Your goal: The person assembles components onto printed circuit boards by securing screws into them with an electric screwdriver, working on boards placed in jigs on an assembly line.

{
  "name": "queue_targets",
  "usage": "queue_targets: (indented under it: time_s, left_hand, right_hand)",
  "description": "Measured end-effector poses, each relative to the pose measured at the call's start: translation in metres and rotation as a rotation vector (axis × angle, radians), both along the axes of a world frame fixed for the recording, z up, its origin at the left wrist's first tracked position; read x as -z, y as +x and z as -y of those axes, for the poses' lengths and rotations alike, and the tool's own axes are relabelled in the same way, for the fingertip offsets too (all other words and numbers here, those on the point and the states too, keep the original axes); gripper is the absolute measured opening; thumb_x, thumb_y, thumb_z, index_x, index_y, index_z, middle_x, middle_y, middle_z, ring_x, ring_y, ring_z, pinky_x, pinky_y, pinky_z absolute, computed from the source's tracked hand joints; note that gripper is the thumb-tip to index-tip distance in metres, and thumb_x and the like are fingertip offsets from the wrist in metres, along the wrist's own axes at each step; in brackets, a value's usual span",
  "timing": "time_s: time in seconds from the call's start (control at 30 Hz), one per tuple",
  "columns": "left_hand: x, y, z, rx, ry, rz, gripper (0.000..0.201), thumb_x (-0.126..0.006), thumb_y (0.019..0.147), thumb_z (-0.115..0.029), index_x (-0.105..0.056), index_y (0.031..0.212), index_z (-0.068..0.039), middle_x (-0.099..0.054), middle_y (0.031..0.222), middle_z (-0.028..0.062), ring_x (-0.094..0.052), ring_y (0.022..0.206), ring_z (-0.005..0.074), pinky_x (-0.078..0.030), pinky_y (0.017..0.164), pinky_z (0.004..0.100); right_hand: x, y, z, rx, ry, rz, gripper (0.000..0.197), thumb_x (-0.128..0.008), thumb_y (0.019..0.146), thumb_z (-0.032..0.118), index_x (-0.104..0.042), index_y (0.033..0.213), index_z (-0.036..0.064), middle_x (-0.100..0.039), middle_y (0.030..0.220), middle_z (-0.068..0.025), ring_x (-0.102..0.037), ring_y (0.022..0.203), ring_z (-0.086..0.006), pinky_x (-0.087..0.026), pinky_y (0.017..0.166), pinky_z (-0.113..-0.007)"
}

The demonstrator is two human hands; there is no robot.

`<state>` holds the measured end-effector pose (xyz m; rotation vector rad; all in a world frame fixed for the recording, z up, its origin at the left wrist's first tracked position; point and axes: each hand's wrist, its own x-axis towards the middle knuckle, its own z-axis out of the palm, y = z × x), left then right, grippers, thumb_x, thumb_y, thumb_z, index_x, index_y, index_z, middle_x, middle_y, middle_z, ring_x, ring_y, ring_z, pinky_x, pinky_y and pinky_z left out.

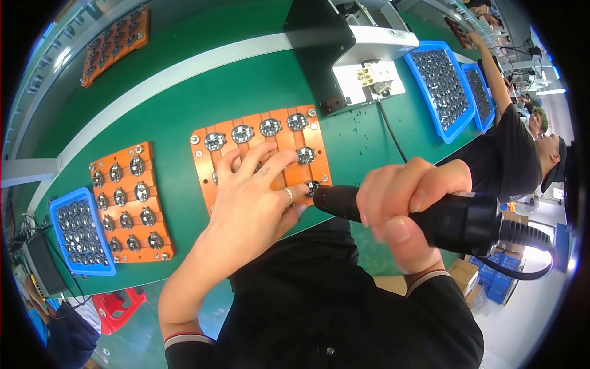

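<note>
My right hand (413,209) is wrapped around a black electric screwdriver (458,226) with a thick cable at its rear. The screwdriver's nose meets a small round circuit part (312,187) at the right side of an orange fixture plate (287,117). Across the plate lies my left hand (255,190), palm down with fingers spread, a ring on one finger. Its thumb and a fingertip are close to the part under the screwdriver. Several more round parts sit in the plate, such as the one at its far right corner (297,122); my left hand covers some of them.
A second orange plate (126,212) of round parts and a blue tray (114,267) stand at left. A black-and-white machine (335,61) stands beyond, with screws scattered beside it. Blue trays (452,132) lie at far right, near a co-worker (498,150) reaching out.
</note>
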<state>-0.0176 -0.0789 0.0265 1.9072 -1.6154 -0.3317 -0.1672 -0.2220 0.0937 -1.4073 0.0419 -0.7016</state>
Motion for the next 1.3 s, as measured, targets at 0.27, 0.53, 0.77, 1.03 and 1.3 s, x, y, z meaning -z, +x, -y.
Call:
queue_targets:
  time_s: [0.27, 0.53, 0.77, 1.03, 1.3]
  left_hand:
    - [0.002, 0.003, -0.004, 0.003, 0.009, -0.012, 0.023, -0.082, 0.072, -0.017, -0.081, 0.095, -0.016, -0.060, 0.128, 0.0053, -0.050, 0.130, 0.0289, -0.030, 0.108, 0.0521]
    - [0.001, 0.002, -0.009, 0.026, 0.036, -0.003, 0.024, -0.081, 0.074, -0.017, -0.080, 0.098, -0.016, -0.059, 0.131, 0.0072, -0.048, 0.132, 0.0298, -0.028, 0.110, 0.0544]
    - [0.002, -0.003, -0.006, 0.052, 0.027, 0.015, 0.024, -0.081, 0.075, -0.017, -0.080, 0.099, -0.016, -0.056, 0.135, 0.0074, -0.046, 0.135, 0.0306, -0.030, 0.110, 0.0563]
    - [-0.011, -0.004, -0.004, 0.015, -0.038, 0.115, 0.034, -0.083, 0.074, -0.018, -0.075, 0.107, -0.014, -0.051, 0.140, 0.0122, -0.042, 0.138, 0.0360, -0.034, 0.107, 0.0577]
    - [-0.013, 0.050, 0.010, -0.189, 0.022, 0.244, 0.039, -0.083, 0.073, -0.031, -0.078, 0.107, -0.014, -0.052, 0.137, 0.0133, -0.042, 0.135, 0.0391, -0.033, 0.108, 0.0536]
  right_hand:
    - [0.002, 0.005, -0.007, -0.021, -0.028, -0.005, 0.039, -0.071, 0.079, -0.014, -0.046, 0.101, 0.0057, -0.060, 0.078, -0.0101, -0.058, 0.064, -0.0208, -0.051, 0.063, -0.038]
    - [-0.002, 0.006, -0.008, -0.057, -0.026, -0.014, 0.037, -0.074, 0.081, -0.007, -0.047, 0.102, 0.0066, -0.060, 0.079, -0.0096, -0.059, 0.066, -0.0216, -0.050, 0.062, -0.039]
    - [-0.046, -0.015, 0.018, -0.072, -0.099, 0.223, 0.037, -0.074, 0.093, 0.026, -0.044, 0.104, 0.0069, -0.056, 0.084, -0.0021, -0.057, 0.064, -0.0105, -0.046, 0.062, -0.028]
    - [-0.031, -0.042, 0.057, 0.086, -0.139, 0.162, 0.043, -0.074, 0.092, 0.033, -0.043, 0.106, 0.0055, -0.055, 0.081, -0.0026, -0.056, 0.060, -0.0120, -0.046, 0.057, -0.028]
    - [-0.016, -0.065, 0.085, 0.137, -0.032, 0.152, 0.039, -0.071, 0.092, 0.027, -0.042, 0.106, 0.0050, -0.054, 0.080, -0.0044, -0.054, 0.057, -0.0130, -0.046, 0.056, -0.029]
